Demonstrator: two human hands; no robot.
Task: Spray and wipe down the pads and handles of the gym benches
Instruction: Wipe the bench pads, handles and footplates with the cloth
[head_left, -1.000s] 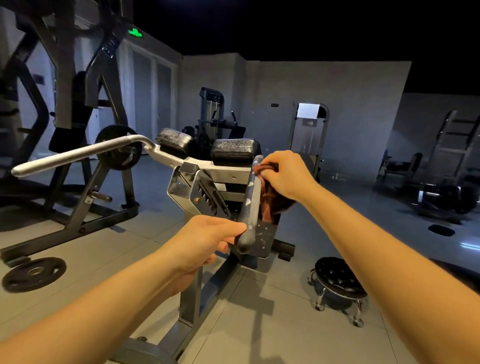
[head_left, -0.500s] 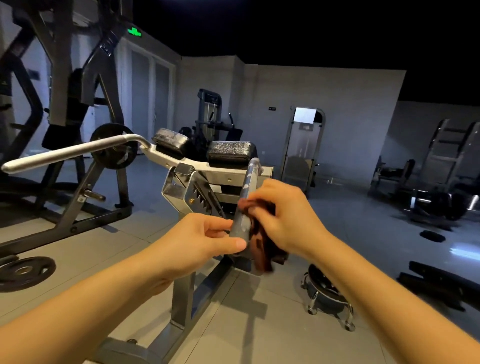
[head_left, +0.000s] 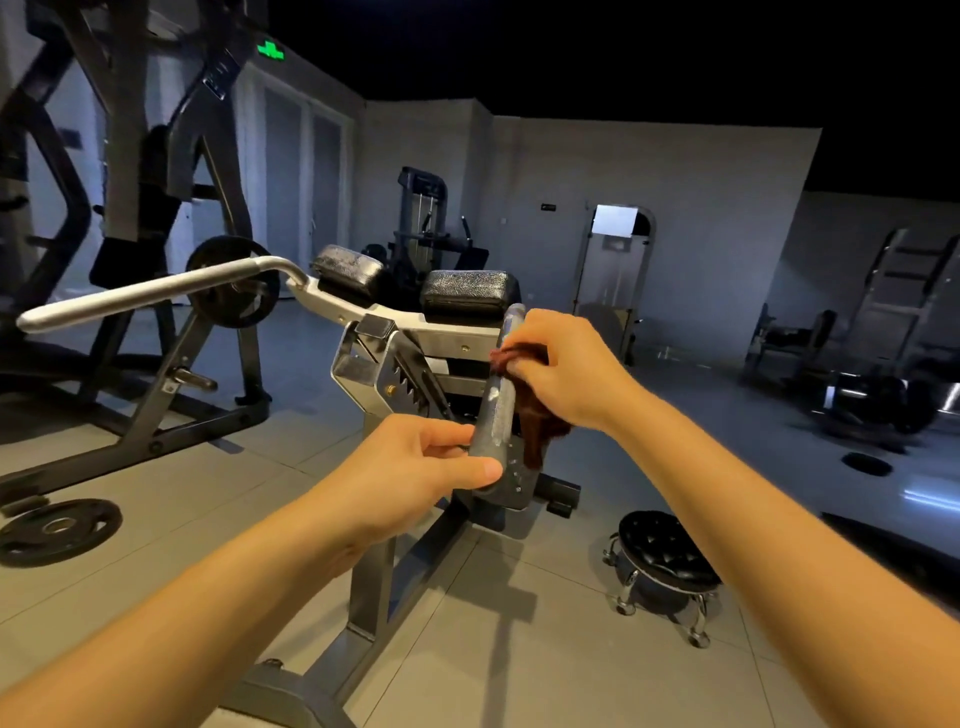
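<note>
Head view: near-upright handle (head_left: 497, 410), top leaning right, cloth (head_left: 535, 428) against it.

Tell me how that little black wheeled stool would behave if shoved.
The stool would probably roll easily: it stands on small casters on a smooth tiled floor. Its low, wide build suggests it is unlikely to tip.

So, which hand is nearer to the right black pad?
Right. The right hand holds the cloth on the handle just below the pad; the left hand grips the handle's lower end.
</note>
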